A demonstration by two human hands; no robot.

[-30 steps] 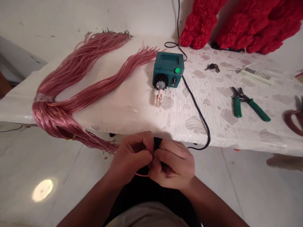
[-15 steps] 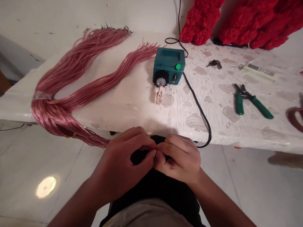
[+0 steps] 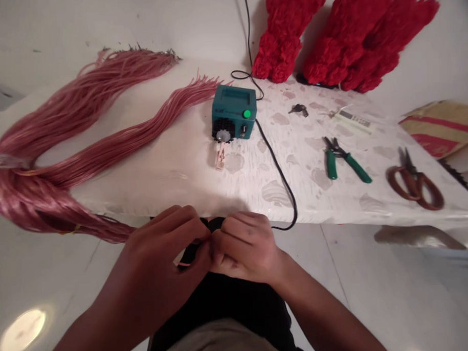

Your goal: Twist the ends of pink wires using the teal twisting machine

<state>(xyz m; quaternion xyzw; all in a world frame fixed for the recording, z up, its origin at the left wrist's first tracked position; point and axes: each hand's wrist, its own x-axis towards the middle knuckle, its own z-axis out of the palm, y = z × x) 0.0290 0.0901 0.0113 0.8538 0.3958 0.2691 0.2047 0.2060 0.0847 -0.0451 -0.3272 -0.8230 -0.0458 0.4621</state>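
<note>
Over my lap, in front of the table edge, my left hand [image 3: 166, 262] and my right hand [image 3: 246, 249] meet at the fingertips. Thumb and forefinger of the left are pinched, and the right is curled closed against them. Whatever they hold between them is hidden by the fingers. A thin pale-pink line [image 3: 183, 264] shows through the gap in the left hand; I cannot tell if it is held. Beyond the hands stands a teal motor box [image 3: 234, 111] with a green button and a pale clip [image 3: 220, 156] on its front wheel.
A long bundle of pink cords [image 3: 103, 154] lies across the table's left side and hangs over its edge. To the right are green-handled pliers [image 3: 346, 161], scissors [image 3: 414, 182], keys [image 3: 299, 110] and a white remote [image 3: 353, 121]. Red flower bunches [image 3: 352, 43] lean on the wall behind.
The view has swung to the right, bringing the whole scissors and a printed bag into sight. Both hands stay together, and the right fingers look more tightly curled.
</note>
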